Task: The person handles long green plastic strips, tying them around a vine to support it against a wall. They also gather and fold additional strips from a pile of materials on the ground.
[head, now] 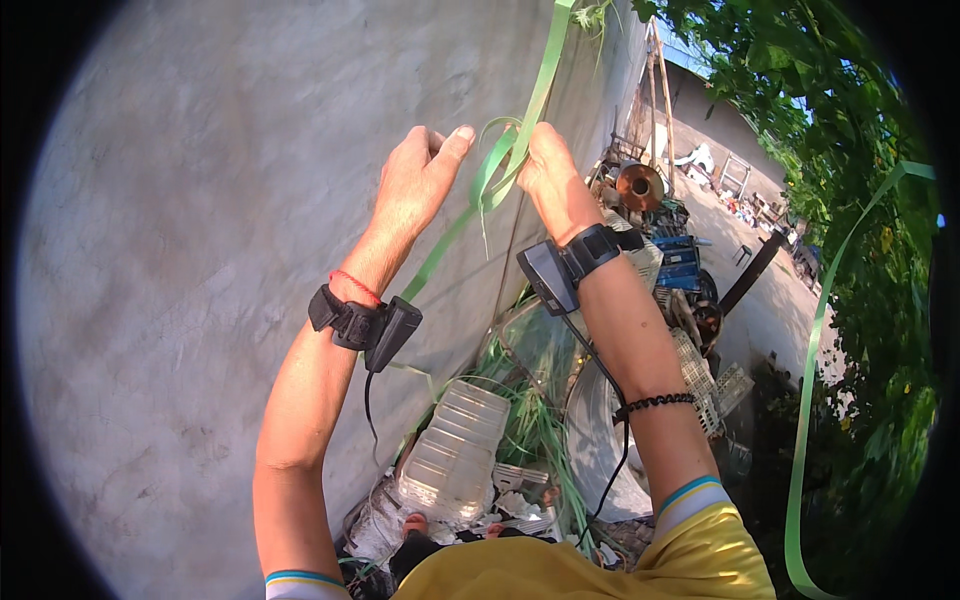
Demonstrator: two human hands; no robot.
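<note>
A green flat plastic strap [550,71] runs down from the top of the view and forms a loose looped knot between my hands. My right hand [550,165] is closed on the strap beside this loop, with its fingertips partly hidden behind the band. Just left of the loop, my left hand [425,169] is raised with its thumb up and its fingers curled; the frame does not show whether anything is between them. Below the knot the strap slants down behind my left wrist. Both wrists wear black straps with small dark devices and cables.
A grey plastered wall [187,225] fills the left. At my feet lie an upturned pale plastic crate [456,442], long green leaves [536,427] and rubble. A curved grey basin [600,450] stands to the right. Leafy vines [825,67] and another length of green strap [810,360] hang at far right.
</note>
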